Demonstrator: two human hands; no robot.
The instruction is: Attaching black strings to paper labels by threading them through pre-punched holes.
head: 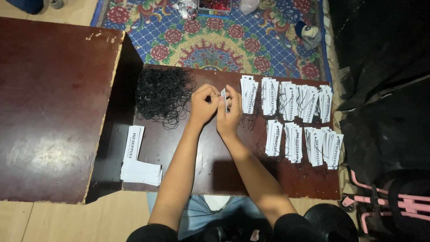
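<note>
My left hand [202, 105] and my right hand [229, 114] meet over the middle of a low dark wooden table [224, 175]. Together they pinch a small white paper tag [223, 95] held upright between the fingertips. A tangled heap of thin black strings [162, 94] lies just left of my left hand. Right of my right hand, several rows of white printed tags [286, 96] with black strings lie in overlapping stacks, with a second row [304, 143] nearer me.
Two stacks of plain white tags [136, 157] sit at the table's near left corner. A larger reddish-brown table [53, 103] stands to the left. A patterned blue rug [215, 40] lies beyond. Dark bags [385, 112] and a pink-trimmed item [389, 201] crowd the right.
</note>
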